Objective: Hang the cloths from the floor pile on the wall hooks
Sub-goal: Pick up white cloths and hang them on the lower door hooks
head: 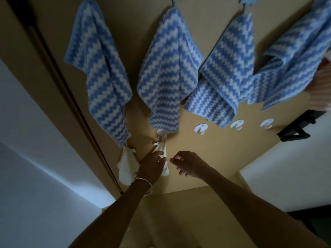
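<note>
Dim tan wall [136, 24] is filling the view. Left hand [152, 167] is touching the white cloth [162, 149] hanging on a low hook [160, 131]; grip clamped or not, cannot tell. Right hand [186, 163] is hovering just right, fingers loose, empty. Blue cloths [166, 68] are hanging above. Risk: any tug while pulling away could slip the cloth off that hook.

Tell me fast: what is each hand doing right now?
Left hand: on the white cloth at a lower hook; grip cannot be told.
Right hand: fingers loosely curled, holding nothing.
</note>
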Demonstrator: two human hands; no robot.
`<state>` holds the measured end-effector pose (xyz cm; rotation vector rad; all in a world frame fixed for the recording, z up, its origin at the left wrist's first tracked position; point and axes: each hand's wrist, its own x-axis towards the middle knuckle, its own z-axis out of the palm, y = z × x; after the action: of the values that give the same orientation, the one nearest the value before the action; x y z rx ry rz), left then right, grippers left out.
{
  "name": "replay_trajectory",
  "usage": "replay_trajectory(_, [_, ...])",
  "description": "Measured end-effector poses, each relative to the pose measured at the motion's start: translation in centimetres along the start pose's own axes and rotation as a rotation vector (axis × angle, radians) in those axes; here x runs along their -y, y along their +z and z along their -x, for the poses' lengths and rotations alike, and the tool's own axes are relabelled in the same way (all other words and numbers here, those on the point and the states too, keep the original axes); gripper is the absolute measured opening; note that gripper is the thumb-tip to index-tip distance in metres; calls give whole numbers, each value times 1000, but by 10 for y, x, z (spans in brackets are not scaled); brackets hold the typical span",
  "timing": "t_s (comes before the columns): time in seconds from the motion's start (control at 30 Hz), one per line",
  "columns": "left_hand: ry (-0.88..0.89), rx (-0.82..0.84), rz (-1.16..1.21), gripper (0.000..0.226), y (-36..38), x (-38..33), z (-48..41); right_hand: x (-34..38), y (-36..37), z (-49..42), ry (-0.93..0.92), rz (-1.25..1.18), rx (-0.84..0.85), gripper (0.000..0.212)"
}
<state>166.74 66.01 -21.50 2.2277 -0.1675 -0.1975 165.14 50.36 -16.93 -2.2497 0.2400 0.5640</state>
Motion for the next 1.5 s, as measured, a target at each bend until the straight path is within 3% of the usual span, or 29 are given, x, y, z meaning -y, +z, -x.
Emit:
replay_trajectory(0.43, [140, 125, -45, 30, 25, -59, -3, -34, -57, 47, 85, 4, -158, 26])
replay_trajectory(0.8, [453, 238, -47, 23, 83, -210, 43, -88, -133, 175, 90, -43, -420, 31])
replay_trajectory(1.17, [838, 517, -65, 28, 244, -371, 237, -264, -179, 444, 335, -99, -747, 28])
replay_trajectory(1.5, [1082, 944, -107, 29, 400, -459, 457, -410, -128, 694, 748, -264, -981, 31])
